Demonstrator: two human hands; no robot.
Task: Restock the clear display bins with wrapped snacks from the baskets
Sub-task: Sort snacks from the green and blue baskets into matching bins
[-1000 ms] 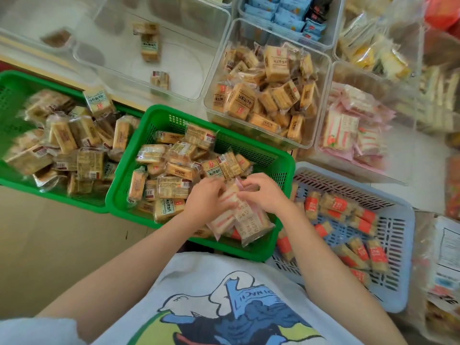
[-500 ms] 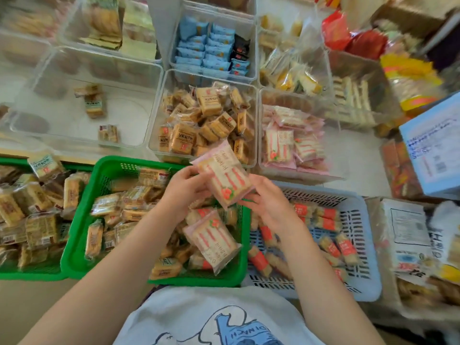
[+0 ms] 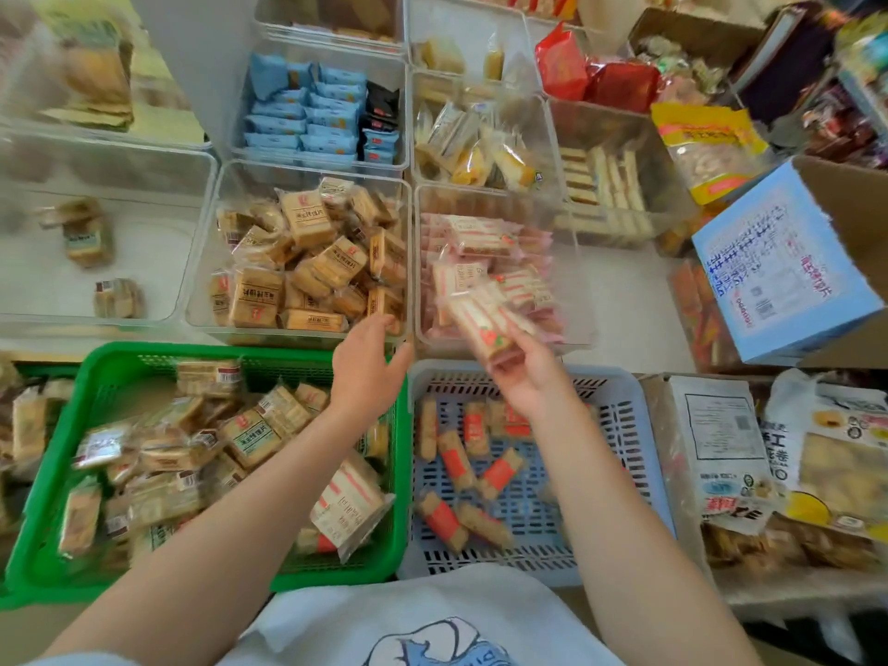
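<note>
My right hand (image 3: 526, 372) grips a pink-striped wrapped snack (image 3: 483, 326) at the front wall of the clear bin (image 3: 584, 290) that holds more pink snacks. My left hand (image 3: 367, 365) hangs open and empty over the far right corner of the green basket (image 3: 53, 478), just in front of the clear bin of tan snacks (image 3: 202, 262). A second pink-striped pack (image 3: 348, 504) lies in the green basket among tan wrapped cakes. The blue basket (image 3: 634, 454) under my right forearm holds red-banded snack bars.
A nearly bare clear bin (image 3: 187, 194) stands at far left with a few packs. Further bins with blue, yellow and red packets fill the back rows. An open blue carton (image 3: 778, 266) and bagged goods (image 3: 721, 435) crowd the right side. Another green basket (image 3: 29, 425) sits at the left edge.
My right hand carried the pink-striped snack from above the green basket forward and right to the pink bin. My left hand let go of it and now hovers open.
</note>
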